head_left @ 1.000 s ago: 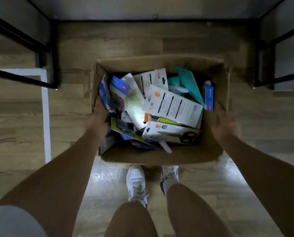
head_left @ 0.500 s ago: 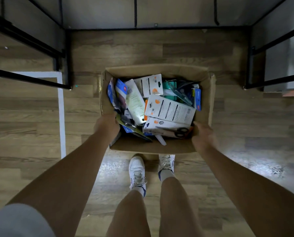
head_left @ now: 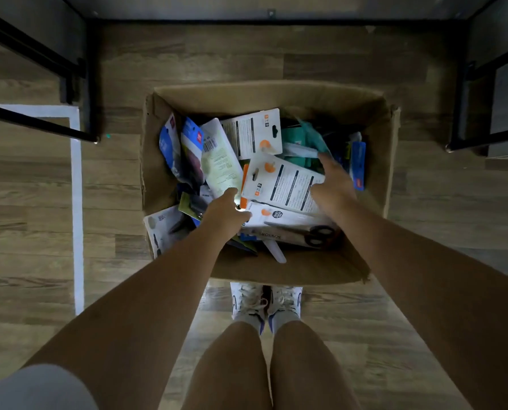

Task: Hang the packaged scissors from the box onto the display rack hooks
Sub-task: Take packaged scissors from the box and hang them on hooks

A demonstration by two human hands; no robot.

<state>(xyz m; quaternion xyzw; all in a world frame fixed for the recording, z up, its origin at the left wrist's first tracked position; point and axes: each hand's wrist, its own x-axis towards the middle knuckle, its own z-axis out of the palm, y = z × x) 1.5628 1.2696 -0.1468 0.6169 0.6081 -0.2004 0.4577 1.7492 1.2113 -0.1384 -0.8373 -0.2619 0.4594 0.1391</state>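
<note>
Head view shows both hands reaching into the cardboard box (head_left: 365, 261) on the floor, left hand (head_left: 226, 214) and right hand (head_left: 332, 184) loosely spread, holding nothing, over light, stiff, slippery carded scissors packs (head_left: 282, 184), best pinched near the hang hole

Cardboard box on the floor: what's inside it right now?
The cardboard box holds a loose heap of carded packs; one near pack shows black-handled scissors. Both hands, left hand and right hand, reach in. Lower layers are covered.
</note>
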